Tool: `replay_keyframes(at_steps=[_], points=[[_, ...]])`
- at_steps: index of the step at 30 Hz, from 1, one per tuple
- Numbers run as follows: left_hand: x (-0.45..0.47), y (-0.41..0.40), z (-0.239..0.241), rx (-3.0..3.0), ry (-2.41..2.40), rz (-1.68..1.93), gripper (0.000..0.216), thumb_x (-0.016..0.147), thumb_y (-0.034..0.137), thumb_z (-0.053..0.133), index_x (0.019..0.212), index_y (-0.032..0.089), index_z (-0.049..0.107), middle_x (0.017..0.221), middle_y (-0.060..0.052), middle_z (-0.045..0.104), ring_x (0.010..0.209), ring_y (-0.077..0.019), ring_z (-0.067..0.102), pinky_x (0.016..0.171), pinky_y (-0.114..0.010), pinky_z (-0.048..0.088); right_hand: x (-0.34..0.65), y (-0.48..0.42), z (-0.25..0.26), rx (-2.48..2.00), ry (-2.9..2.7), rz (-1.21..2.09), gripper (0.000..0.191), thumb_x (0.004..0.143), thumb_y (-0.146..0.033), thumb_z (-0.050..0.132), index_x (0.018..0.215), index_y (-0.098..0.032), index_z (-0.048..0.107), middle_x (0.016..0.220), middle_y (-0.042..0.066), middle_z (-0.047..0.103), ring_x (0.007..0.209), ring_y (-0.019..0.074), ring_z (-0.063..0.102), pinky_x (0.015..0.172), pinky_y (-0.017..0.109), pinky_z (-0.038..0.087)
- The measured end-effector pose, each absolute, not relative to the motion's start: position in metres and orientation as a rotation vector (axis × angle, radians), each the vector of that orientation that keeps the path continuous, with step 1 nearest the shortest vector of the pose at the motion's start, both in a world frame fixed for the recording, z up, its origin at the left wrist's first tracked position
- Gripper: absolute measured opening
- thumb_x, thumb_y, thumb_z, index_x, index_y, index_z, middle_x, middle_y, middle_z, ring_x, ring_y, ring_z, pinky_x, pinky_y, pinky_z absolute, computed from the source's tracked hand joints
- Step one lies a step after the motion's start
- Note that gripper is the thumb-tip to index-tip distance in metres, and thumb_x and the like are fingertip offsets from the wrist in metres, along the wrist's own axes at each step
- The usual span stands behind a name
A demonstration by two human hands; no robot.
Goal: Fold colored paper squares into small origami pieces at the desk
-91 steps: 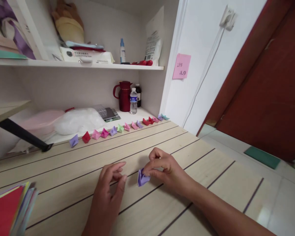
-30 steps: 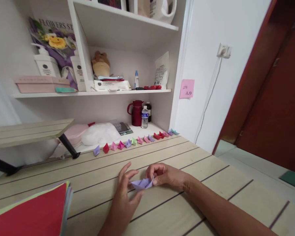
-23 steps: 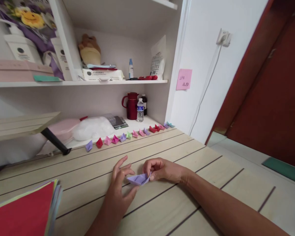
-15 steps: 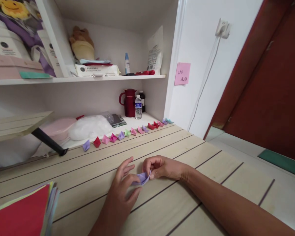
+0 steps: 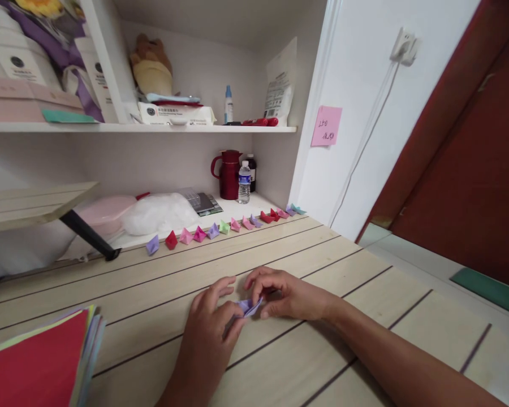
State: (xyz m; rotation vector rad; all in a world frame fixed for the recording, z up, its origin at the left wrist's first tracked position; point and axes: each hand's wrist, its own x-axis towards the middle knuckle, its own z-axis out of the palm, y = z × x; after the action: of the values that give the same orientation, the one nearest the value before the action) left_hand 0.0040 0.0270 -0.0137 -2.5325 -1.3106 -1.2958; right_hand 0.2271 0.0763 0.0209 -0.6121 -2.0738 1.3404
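Note:
A small folded purple paper piece (image 5: 249,307) sits between my two hands just above the wooden table (image 5: 348,294). My left hand (image 5: 210,328) pinches its left side with thumb and fingers. My right hand (image 5: 286,294) pinches its right side; most of the paper is hidden by my fingers. A row of several finished little paper boats (image 5: 220,228) in purple, red, pink, green and blue lines the far edge of the table.
A stack of coloured paper sheets (image 5: 38,362), red on top, lies at the near left. Behind the boats a low shelf holds a dark red jug (image 5: 229,174), a water bottle (image 5: 244,182) and a white plastic bag (image 5: 159,213). A red door (image 5: 470,158) stands to the right.
Three seconds ago only my right hand held the paper, bunched up. Both hands then pulled it wide and flat, and have since pressed it together smaller between the fingers.

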Motion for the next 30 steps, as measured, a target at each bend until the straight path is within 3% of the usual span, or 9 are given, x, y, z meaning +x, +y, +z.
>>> replay_keyframes(at_steps=[13, 19, 30], points=[[0.009, 0.025, -0.008, -2.424, -1.246, -1.205, 0.016, 0.083, 0.008, 0.061, 0.075, 0.022, 0.059, 0.121, -0.008, 0.063, 0.100, -0.0235, 0.065, 0.084, -0.047, 0.054, 0.218, 0.073, 0.015, -0.640, -2.103, 1.031, 0.027, 0.076, -0.027, 0.083, 0.101, -0.022, 0.074, 0.131, 0.009, 0.049, 0.133, 0.0245, 0.044, 0.106, 0.037, 0.043], [0.012, 0.025, -0.006, -2.420, -1.231, -1.219, 0.017, 0.080, 0.006, 0.063, 0.074, 0.021, 0.060, 0.117, -0.009, 0.065, 0.098, -0.0248, 0.067, 0.083, -0.049, 0.054, 0.216, 0.070, 0.016, -0.602, -2.060, 1.000, 0.016, 0.078, -0.022, 0.081, 0.092, -0.020, 0.075, 0.134, 0.010, 0.048, 0.122, 0.0225, 0.053, 0.106, 0.038, 0.044], [0.012, 0.006, 0.010, -2.373, -1.190, -1.101, 0.016, 0.082, 0.010, 0.060, 0.071, 0.022, 0.061, 0.114, -0.008, 0.068, 0.097, -0.0236, 0.067, 0.085, -0.048, 0.052, 0.215, 0.058, 0.027, -0.696, -2.104, 0.963, 0.002, 0.081, -0.024, 0.078, 0.081, -0.021, 0.078, 0.125, 0.007, 0.055, 0.121, 0.0224, 0.055, 0.104, 0.036, 0.042]])
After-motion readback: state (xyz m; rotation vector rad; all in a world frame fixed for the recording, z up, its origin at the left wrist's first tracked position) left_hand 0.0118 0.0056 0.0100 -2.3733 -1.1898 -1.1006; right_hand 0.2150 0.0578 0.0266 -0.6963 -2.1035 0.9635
